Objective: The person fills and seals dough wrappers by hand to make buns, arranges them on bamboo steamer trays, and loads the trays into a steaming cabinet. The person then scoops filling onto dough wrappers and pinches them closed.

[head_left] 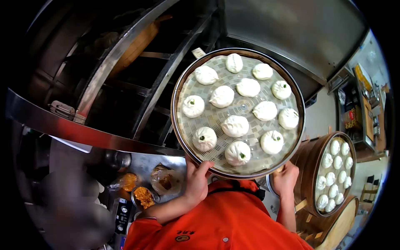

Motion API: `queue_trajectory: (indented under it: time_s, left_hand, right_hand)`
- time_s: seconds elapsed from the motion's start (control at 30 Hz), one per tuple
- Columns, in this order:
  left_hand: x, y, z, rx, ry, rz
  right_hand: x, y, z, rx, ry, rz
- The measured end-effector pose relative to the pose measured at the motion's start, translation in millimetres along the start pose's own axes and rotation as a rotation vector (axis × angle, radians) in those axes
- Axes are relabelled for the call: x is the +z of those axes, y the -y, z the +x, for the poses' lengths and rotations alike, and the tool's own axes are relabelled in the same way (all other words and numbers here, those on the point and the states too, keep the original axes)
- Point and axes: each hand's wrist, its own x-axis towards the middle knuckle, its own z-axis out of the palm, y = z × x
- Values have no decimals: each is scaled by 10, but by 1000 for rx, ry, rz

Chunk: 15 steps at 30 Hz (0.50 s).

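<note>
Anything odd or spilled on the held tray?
Nothing stands out. Left hand and right hand hold the steamer tray; buns lie inside its rim, no spill visible. Green bits on some are probably filling.

"What colour are the buns (235,126)?"

"White, and several show dark green specks on top."

"And the mat (243,109) under them?"

"Pale greyish cream, with patterned rings of short darker dashes."

"The steamer (175,109) around it?"

"Brown along its inner wall."

"The shirt (225,216)?"

"Bright orange-red, with a small dark-and-yellow emblem (182,238)."

"And the bowl's filling (143,196)?"

"Orange."
</note>
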Motion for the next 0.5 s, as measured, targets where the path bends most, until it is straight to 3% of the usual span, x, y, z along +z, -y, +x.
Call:
queue_trajectory:
  time_s: [0.17, 0.23, 0.3, 0.37, 0.43, 0.5]
  left_hand:
    - [-8, -209, 119, 97, -91, -44]
    - [-146, -217, 144, 96, -135, -46]
    - [-234, -125, 135, 229, -168, 169]
    - [-219, 13, 214, 483, -11, 536]
    - [36, -222, 467, 781, 66, 1040]
    - [335, -346, 808, 857, 39, 1295]
  right_hand:
    - [247, 337, 776, -72, 186, -56]
    - [406, 473, 1201, -215, 225, -44]
    - [591, 684, 1682, -269, 285, -25]
    - [933, 866, 2182, -436, 374, -84]
    - [1277, 1151, 2636, -520, 472, -59]
    - [1639, 1429, 3044, -652, 555, -37]
